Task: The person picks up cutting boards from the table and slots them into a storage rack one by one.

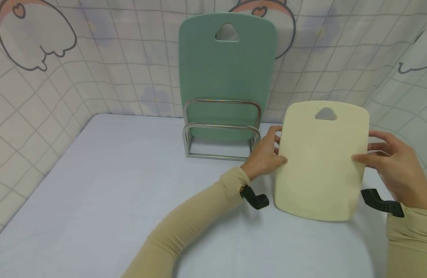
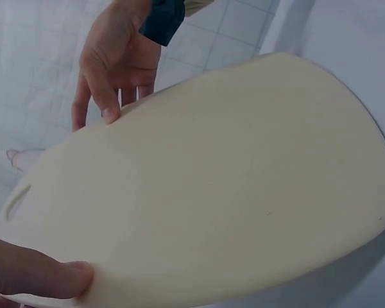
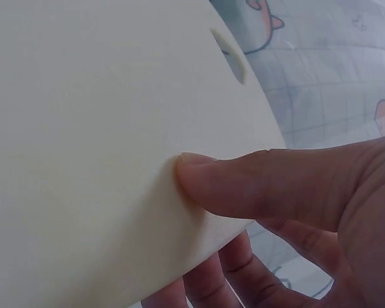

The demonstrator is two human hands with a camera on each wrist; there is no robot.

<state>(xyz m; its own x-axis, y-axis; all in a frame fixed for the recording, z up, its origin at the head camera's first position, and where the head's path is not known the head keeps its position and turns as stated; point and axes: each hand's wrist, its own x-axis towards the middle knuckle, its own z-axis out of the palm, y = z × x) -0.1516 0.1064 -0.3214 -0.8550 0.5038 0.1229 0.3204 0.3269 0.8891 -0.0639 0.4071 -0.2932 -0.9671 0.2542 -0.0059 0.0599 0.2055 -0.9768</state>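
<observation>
A cream cutting board [image 1: 321, 166] with a rounded triangular hole near its top stands nearly upright at the right of the table. My left hand [image 1: 265, 152] grips its left edge, thumb on the front face and fingers behind. On the opposite edge my right hand [image 1: 394, 162] pinches it the same way, its thumb [image 3: 244, 183] flat on the face in the right wrist view. The board's lower edge is near or on the tabletop; I cannot tell which. A green cutting board [image 1: 227, 69] stands in a metal rack [image 1: 220, 126] left of my hands.
A white cloth covers the table [image 1: 105, 185]. Behind and beside it hangs a white grid-patterned curtain [image 1: 136, 58] with cartoon prints. The rack's front loop stands ahead of the green board, close to my left hand. Black wrist mounts [image 1: 255, 197] stick out below both hands.
</observation>
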